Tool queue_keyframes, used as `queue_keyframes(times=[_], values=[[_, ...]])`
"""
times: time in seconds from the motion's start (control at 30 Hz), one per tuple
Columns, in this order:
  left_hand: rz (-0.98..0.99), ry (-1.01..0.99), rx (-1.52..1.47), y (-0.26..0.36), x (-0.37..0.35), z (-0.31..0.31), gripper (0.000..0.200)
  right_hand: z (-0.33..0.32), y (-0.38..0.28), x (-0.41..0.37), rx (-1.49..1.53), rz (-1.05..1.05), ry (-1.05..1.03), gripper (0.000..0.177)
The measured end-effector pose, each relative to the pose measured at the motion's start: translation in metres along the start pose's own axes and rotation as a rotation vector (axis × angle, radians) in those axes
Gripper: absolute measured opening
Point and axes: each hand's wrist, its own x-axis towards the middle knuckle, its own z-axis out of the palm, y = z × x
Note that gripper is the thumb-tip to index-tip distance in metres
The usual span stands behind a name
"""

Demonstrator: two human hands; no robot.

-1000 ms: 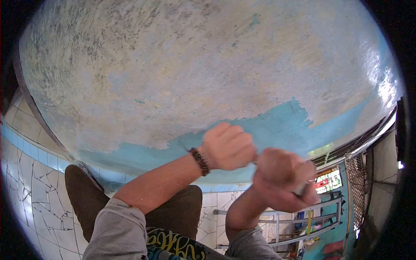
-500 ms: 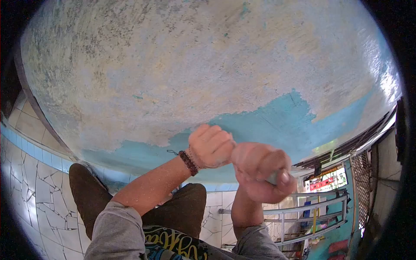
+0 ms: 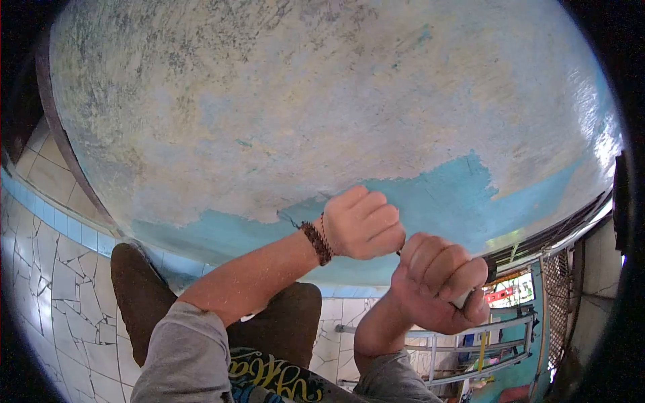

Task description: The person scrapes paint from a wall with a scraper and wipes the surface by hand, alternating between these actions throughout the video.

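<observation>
A wall [image 3: 302, 101] fills most of the view. Its upper part is mottled grey and beige, and a band of light blue paint [image 3: 443, 195] with a ragged upper edge runs along the bottom. My left hand [image 3: 363, 225] is a closed fist in front of that edge, its back towards me; what it grips is hidden. Just right of and below it, my right hand [image 3: 443, 282] is also clenched. Between its thumb and fingers shows a small pale bit of something too hidden to name. A dark braided bracelet [image 3: 316, 243] circles my left wrist.
Below are my legs in dark trousers [image 3: 285, 322] and a floor of cracked-pattern white tiles [image 3: 74, 295]. A metal railing [image 3: 470, 349] stands at the lower right, beside a lattice panel [image 3: 557, 275]. A dark strip [image 3: 60, 134] borders the wall's left edge.
Both fists have shifted to the right along the wall, the right one also slightly lower. They stay close together and closed. The view has moved a little too.
</observation>
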Motion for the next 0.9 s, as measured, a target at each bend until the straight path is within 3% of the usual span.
queue_keyframes(times=[0.17, 0.27, 0.3, 0.37, 0.53, 0.7, 0.9], values=[[-0.11, -0.101, 0.033, 0.002, -0.031, -0.008, 0.018, -0.002, 0.022, -0.006, 0.012, 0.117, 0.081, 0.037], [-0.059, 0.002, -0.018, 0.004, -0.005, 0.0, 0.018, -0.008, 0.008, 0.0, 0.095, 0.069, -0.044, 0.034], [-0.041, 0.02, -0.008, 0.0, -0.001, 0.001, 0.017, -0.002, 0.002, 0.003, -0.005, 0.005, -0.048, 0.034], [-0.019, 0.05, -0.011, 0.001, 0.002, 0.005, 0.017, -0.003, 0.011, 0.002, 0.109, 0.008, -0.011, 0.034], [-0.076, -0.017, 0.063, 0.002, -0.034, -0.003, 0.017, -0.011, 0.026, -0.02, 0.026, 0.135, -0.006, 0.034], [-0.01, -0.061, -0.018, 0.002, -0.01, -0.005, 0.017, -0.007, 0.008, -0.007, 0.119, 0.002, -0.011, 0.034], [-0.07, -0.087, 0.034, 0.004, -0.042, -0.007, 0.02, -0.017, 0.023, -0.018, 0.019, 0.115, -0.045, 0.034]])
